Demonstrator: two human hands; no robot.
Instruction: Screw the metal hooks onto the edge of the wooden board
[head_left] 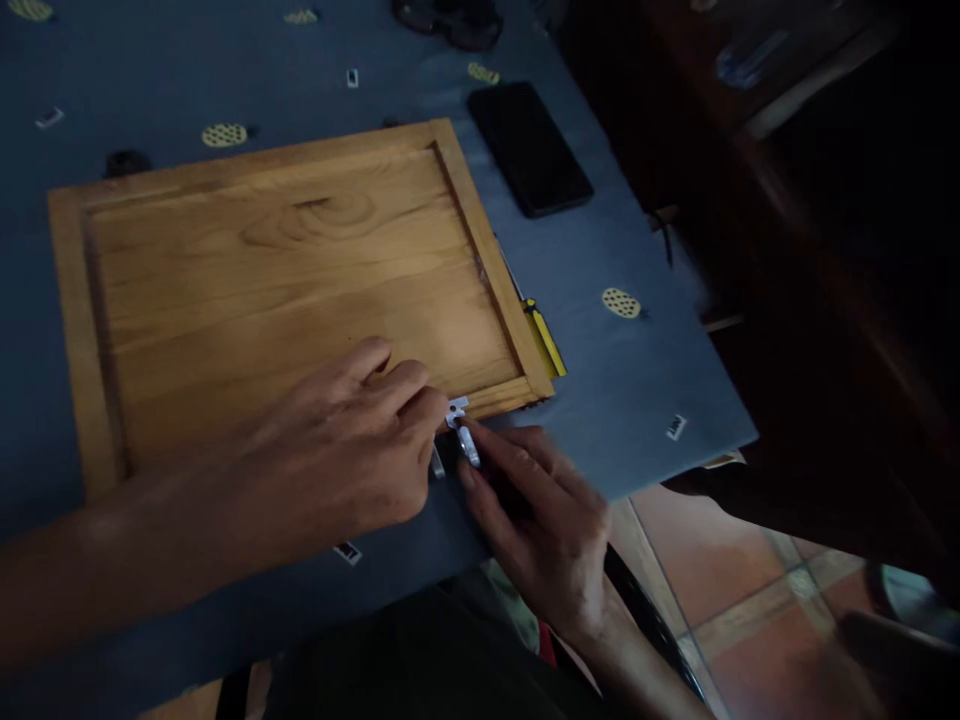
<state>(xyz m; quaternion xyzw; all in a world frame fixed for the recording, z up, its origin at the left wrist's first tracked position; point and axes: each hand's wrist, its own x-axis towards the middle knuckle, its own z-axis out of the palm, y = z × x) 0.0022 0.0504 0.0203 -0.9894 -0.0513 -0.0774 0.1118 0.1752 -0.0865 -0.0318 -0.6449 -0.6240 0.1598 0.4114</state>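
Observation:
A framed wooden panel, like a small cabinet door, lies flat on the table. At its near edge, close to the right corner, is a small silvery metal hinge. My right hand pinches this hinge between thumb and forefinger. Curled over the panel's near rail, my left hand is closed against the hinge's other side; its fingertips are hidden. Beyond the panel's right edge lies a screwdriver with a yellow and black handle, its shaft partly covered by the frame.
A black phone and dark sunglasses lie behind the panel. A small dark object sits at its far left edge. The blue patterned tablecloth ends at the right, above a tiled floor. Dark furniture stands beyond.

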